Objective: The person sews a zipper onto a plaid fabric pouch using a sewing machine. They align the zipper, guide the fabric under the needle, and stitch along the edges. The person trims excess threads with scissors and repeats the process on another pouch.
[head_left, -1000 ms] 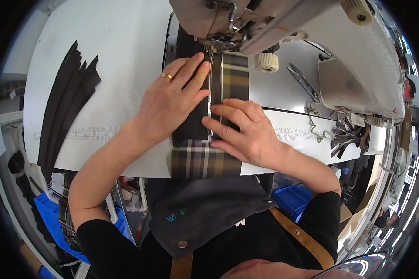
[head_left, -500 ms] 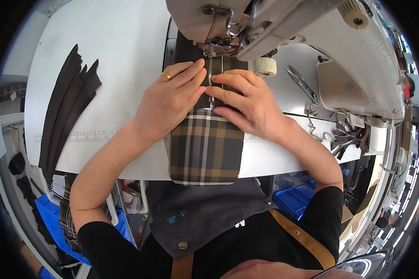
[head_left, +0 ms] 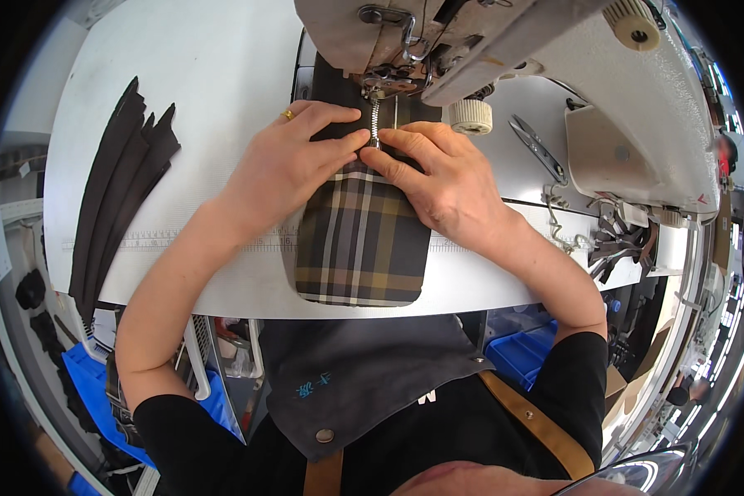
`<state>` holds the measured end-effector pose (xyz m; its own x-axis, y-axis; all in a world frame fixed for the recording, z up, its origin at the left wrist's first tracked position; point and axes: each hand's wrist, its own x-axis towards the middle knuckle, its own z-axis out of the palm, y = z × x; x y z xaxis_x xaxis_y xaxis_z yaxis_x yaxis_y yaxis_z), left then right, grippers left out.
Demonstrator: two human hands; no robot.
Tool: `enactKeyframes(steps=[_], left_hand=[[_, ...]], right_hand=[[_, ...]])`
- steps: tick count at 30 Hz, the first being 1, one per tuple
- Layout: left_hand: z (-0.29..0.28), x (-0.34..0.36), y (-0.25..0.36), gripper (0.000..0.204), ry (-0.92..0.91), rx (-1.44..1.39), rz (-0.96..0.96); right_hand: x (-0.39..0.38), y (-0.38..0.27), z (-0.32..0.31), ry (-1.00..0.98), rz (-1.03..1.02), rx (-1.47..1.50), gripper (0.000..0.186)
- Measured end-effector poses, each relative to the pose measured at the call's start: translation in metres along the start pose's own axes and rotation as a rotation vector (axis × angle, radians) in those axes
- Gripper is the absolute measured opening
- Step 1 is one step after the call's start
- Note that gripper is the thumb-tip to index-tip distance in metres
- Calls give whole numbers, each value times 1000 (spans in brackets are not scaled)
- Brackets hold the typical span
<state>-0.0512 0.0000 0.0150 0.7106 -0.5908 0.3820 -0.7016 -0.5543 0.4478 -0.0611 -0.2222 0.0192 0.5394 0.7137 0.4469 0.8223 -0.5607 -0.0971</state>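
Brown, black and white plaid fabric (head_left: 360, 248) lies on the table, its far part running under the sewing machine's needle area (head_left: 379, 85). A metal-toothed zipper (head_left: 375, 114) runs along its dark upper part, up to the presser foot. My left hand (head_left: 293, 157) rests on the cloth left of the zipper, fingers stretched out, the nearest tips beside the teeth. My right hand (head_left: 446, 178) lies on the right side with fingers apart. Its thumb and fingertips touch down around the zipper's near end, partly hiding the slider.
Dark fabric strips (head_left: 120, 190) lie at the left of the white table (head_left: 215, 99). Right of the machine are metal scissors (head_left: 539, 150) and a pile of dark scraps (head_left: 624, 240). A printed ruler (head_left: 157, 240) crosses the table. Blue bins (head_left: 521, 351) stand below the edge.
The plaid fabric and zipper have moved away from me, toward the machine, and the near end has turned slightly left. My right hand has shifted its fingers around the slider.
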Motion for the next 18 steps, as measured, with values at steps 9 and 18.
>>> enactKeyframes(steps=[9,18], left_hand=[[6,15,-18,20,120,40,84],[9,17,-22,16,164,-16,67]], right_hand=[[3,16,14,57,42,7,38],[-8,7,-8,111,653,639,29]])
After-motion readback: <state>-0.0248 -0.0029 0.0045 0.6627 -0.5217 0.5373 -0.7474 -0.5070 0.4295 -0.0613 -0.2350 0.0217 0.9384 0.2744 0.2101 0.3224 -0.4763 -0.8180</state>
